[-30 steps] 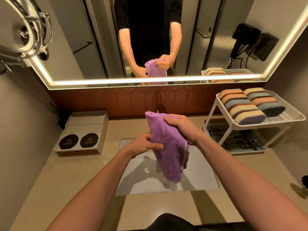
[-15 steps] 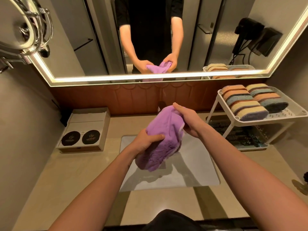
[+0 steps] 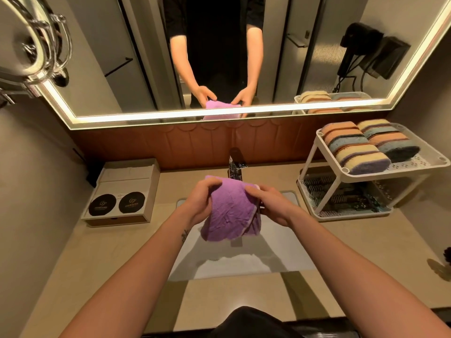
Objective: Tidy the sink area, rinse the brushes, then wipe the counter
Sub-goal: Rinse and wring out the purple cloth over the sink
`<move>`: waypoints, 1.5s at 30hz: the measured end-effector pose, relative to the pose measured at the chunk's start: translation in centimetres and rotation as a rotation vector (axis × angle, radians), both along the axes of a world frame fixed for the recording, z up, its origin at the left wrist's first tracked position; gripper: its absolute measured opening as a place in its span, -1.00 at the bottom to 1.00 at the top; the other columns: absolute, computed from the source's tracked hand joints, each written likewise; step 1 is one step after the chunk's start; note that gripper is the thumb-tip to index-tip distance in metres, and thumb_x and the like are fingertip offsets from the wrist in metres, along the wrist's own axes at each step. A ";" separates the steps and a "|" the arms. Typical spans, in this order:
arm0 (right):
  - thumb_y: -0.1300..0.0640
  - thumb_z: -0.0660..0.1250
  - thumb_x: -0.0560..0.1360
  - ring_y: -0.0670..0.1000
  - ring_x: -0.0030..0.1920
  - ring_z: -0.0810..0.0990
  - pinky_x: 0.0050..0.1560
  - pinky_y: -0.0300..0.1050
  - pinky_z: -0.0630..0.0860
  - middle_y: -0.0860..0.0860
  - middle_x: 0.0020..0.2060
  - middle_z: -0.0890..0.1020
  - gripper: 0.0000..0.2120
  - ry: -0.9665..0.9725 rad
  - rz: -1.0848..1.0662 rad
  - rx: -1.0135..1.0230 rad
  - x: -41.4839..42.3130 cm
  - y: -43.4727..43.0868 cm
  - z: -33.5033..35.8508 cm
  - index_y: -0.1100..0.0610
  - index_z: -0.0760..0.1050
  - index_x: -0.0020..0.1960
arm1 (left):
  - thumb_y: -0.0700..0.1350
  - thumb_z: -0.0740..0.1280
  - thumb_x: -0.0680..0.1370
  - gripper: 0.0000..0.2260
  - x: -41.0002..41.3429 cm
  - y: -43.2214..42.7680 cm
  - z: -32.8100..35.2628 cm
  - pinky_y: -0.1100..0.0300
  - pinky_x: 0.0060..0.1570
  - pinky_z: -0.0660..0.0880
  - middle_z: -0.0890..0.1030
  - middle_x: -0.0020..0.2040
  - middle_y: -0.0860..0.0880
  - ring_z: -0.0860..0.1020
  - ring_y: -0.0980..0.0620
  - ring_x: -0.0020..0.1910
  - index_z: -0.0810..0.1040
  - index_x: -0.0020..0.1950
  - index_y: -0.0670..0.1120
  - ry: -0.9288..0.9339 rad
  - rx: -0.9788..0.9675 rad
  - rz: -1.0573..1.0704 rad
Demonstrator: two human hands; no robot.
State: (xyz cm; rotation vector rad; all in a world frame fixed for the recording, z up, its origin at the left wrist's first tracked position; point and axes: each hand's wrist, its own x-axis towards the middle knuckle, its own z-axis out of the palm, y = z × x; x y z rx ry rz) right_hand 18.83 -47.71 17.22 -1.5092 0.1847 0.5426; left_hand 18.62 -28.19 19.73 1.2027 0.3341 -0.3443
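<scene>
While L hand [image 3: 199, 201], R hand [image 3: 271, 206] grip cloth [image 3: 230, 213], faucet [image 3: 235, 167] sits behind.

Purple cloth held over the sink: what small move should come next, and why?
Probably lower the purple cloth onto the counter left of the sink to begin wiping. Left hand and right hand both grip it, gathered into a pad, in the air, touching no surface.
</scene>
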 end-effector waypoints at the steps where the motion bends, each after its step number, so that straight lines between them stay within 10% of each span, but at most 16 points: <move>1: 0.01 0.40 0.58 0.04 0.13 0.62 0.17 0.02 0.54 0.07 0.18 0.62 -0.52 -0.005 -0.025 0.012 0.1 -0.3 -0.5 0.13 0.41 0.44 | -0.27 0.23 0.60 -0.97 0.2 0.1 -0.1 0.15 -0.19 0.42 0.47 -0.12 -0.17 0.49 0.01 -0.20 0.44 0.01 -0.22 0.017 0.019 0.017; 5: 0.29 0.47 0.50 0.21 0.16 0.66 0.25 0.18 0.57 0.22 0.22 0.61 -0.33 0.026 -0.103 0.082 0.6 -0.6 -1.8 0.07 0.28 0.53 | -0.12 0.30 0.51 -0.75 0.6 0.7 -0.2 0.17 -0.26 0.38 0.53 -0.17 -0.12 0.48 -0.02 -0.21 0.56 0.12 -0.22 0.130 0.249 -0.013; 15: 0.16 0.29 0.65 0.15 0.26 0.59 0.30 0.14 0.54 0.20 0.40 0.48 -0.48 -0.039 -0.027 -0.103 -0.1 -0.1 -2.0 0.02 0.25 0.58 | -0.38 0.24 0.44 -0.85 -0.1 1.7 -1.6 0.16 -0.32 0.24 0.33 -0.32 -0.09 0.28 0.03 -0.40 0.39 -0.22 -0.15 0.301 0.324 0.028; 22: 0.27 0.52 0.46 0.10 0.24 0.61 0.32 0.10 0.54 0.12 0.33 0.56 -0.36 -0.128 -0.016 -0.178 0.4 -0.2 -2.8 0.08 0.41 0.48 | -0.52 0.34 0.43 -0.37 -0.7 1.9 -3.1 0.09 -0.11 0.59 0.56 0.16 -0.21 0.59 -0.06 -0.05 0.39 0.39 -0.03 -0.069 0.495 0.016; 25: 0.21 0.46 0.53 0.06 0.28 0.57 0.34 0.11 0.52 0.04 0.32 0.57 -0.47 -0.218 0.001 -0.313 0.2 0.0 -2.1 0.07 0.44 0.47 | -0.40 0.40 0.46 -0.48 -1.6 1.4 -3.0 0.42 -0.19 0.47 0.53 0.21 0.00 0.54 0.04 0.05 0.47 0.38 -0.07 -0.284 0.847 -0.057; 29: 0.11 0.37 0.60 0.02 0.28 0.54 0.36 0.10 0.48 -0.02 0.29 0.61 -0.64 -0.376 -0.009 -0.484 0.1 0.2 -1.8 0.04 0.54 0.39 | -0.29 0.33 0.57 -0.66 -1.5 1.2 -3.3 0.17 0.14 0.49 0.61 0.23 0.01 0.56 0.00 0.20 0.54 0.32 -0.03 -0.380 1.110 -0.014; 39: 0.05 0.30 0.64 0.03 0.12 0.60 0.17 0.05 0.58 -0.01 0.12 0.67 -0.74 -0.422 -0.051 -0.599 0.1 0.4 -1.4 0.03 0.60 0.28 | -0.22 0.32 0.60 -0.84 -0.3 2.0 -3.5 0.12 0.00 0.51 0.44 0.06 -0.04 0.52 -0.03 0.04 0.65 -0.03 0.01 -0.405 1.108 0.094; 45: -0.01 0.56 0.43 -0.07 0.08 0.60 0.06 -0.09 0.62 -0.06 0.12 0.62 -0.52 -0.288 0.117 -0.399 -0.4 0.4 -1.0 0.03 0.55 0.30 | -0.06 0.30 0.57 -0.87 0.0 3.0 -3.6 -0.09 0.14 0.48 0.66 -0.04 0.10 0.55 -0.07 0.06 0.60 -0.06 0.16 -0.353 1.122 0.107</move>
